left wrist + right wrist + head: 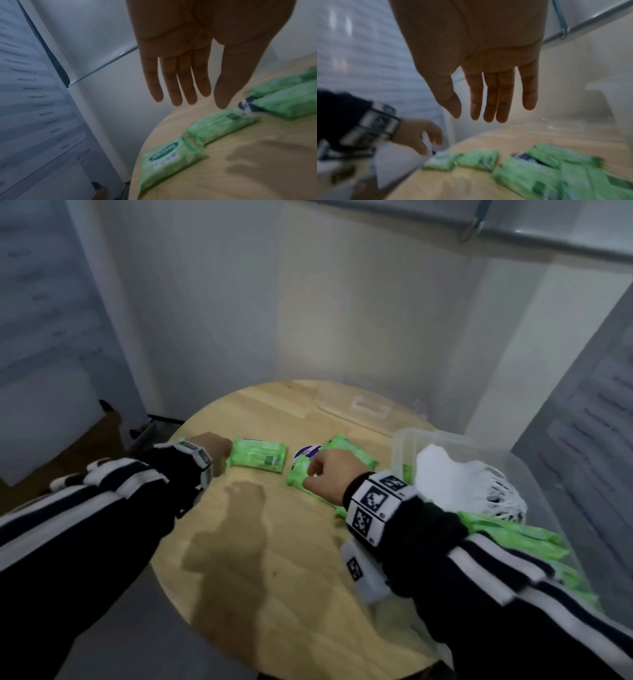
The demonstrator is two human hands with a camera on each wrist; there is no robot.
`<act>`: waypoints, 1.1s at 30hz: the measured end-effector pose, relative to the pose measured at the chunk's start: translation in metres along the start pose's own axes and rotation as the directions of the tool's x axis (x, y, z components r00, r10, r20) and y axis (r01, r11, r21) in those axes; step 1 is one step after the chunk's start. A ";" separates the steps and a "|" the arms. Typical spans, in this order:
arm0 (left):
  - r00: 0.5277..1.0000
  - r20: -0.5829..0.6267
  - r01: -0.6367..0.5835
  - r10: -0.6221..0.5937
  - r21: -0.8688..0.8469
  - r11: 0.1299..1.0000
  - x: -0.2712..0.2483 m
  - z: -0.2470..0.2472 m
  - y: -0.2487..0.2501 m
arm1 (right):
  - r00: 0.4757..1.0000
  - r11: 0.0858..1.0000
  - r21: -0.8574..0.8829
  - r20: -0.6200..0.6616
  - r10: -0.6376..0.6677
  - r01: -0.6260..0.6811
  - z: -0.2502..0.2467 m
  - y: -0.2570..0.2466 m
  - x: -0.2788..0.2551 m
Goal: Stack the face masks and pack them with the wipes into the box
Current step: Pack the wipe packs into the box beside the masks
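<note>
Several green wipes packs lie on the round wooden table (267,559). My left hand (214,448) hovers with straight fingers (175,94) over the table's left edge, above one pack (171,161) and beside another (258,456). Above two more packs (301,474) hangs my right hand (327,470), its fingers (489,108) loose and holding nothing. A small blue and white item (307,451) lies between those packs. The clear plastic box (404,440) at the right holds the white face masks (455,481) on top of more green packs (520,537).
The clear lid (363,405) lies at the back of the table. White walls stand close behind and to the left. A printed sheet (34,94) hangs on the left wall. The box fills the table's right side.
</note>
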State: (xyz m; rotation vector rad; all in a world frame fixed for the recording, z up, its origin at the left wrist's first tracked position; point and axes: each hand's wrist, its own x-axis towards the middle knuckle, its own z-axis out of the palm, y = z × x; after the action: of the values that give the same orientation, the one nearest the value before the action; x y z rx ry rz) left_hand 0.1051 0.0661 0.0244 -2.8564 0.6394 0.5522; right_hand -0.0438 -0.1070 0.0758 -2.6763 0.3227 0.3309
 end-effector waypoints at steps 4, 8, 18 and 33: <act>0.999 0.046 -0.006 0.000 0.133 0.991 0.036 0.012 -0.034 | 0.983 0.978 -0.180 0.125 0.132 -0.108 0.030 0.014 0.045; 0.999 0.032 -0.019 0.016 0.091 0.996 0.069 0.029 -0.053 | 0.973 0.963 -0.239 0.160 0.168 -0.127 0.045 0.022 0.086; 1.000 0.009 0.017 -0.015 -0.177 0.984 0.123 0.070 -0.074 | 0.950 0.941 -0.255 0.160 0.268 -0.223 0.096 0.057 0.144; 0.960 -0.278 -0.057 -0.034 -0.313 0.948 0.136 0.044 -0.051 | 0.933 0.909 -0.239 0.035 0.359 -0.341 0.104 0.052 0.148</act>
State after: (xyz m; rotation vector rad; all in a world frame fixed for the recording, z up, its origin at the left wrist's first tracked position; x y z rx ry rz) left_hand 0.2274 0.0705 -0.0648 -3.2763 0.6628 0.2711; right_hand 0.0630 -0.1335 -0.0766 -2.8119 0.7900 0.6149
